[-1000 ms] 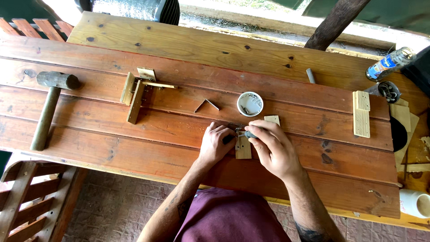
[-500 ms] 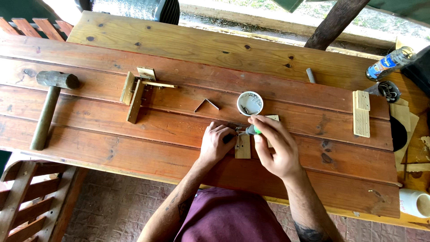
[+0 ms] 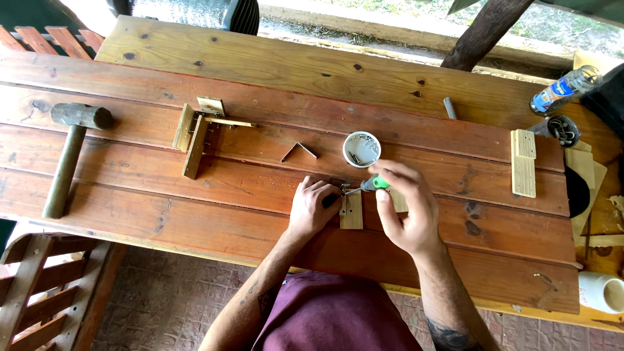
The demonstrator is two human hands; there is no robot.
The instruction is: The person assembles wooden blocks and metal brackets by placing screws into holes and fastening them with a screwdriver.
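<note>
Down on the wooden table (image 3: 195, 214) the right hand (image 3: 404, 208) is curling around a green-handled screwdriver (image 3: 370, 186), fingers pressed closed on the handle, the thin shaft pointing left toward the top of a small wooden block (image 3: 351, 210). That block is lying flat on the near-middle plank, right between the two hands. The left hand (image 3: 314, 207) is sitting just left of it, fingertips bent and pressing against the block's upper left edge where a small metal fitting (image 3: 339, 183) is showing; whether the fingers are pinching that fitting or only steadying it, I cannot tell.

Just beyond the hands, a little farther up the table, a small white cup (image 3: 361, 149) is standing open, with what look like small metal pieces inside. To its left a bent metal bracket (image 3: 298, 151) is lying on the plank. Farther left again, a small assembly of wooden strips (image 3: 195, 133) is resting flat, and way out on the left side a hammer (image 3: 70, 153) is lying with its head far and its handle running toward the near edge.

Over on the right, a pair of light wooden pieces (image 3: 523, 162) is lying side by side, well apart from the hands. At the far right corner a plastic bottle (image 3: 563, 91) is lying tilted, and a white mug (image 3: 601, 292) is peeking in at the near right edge.
</note>
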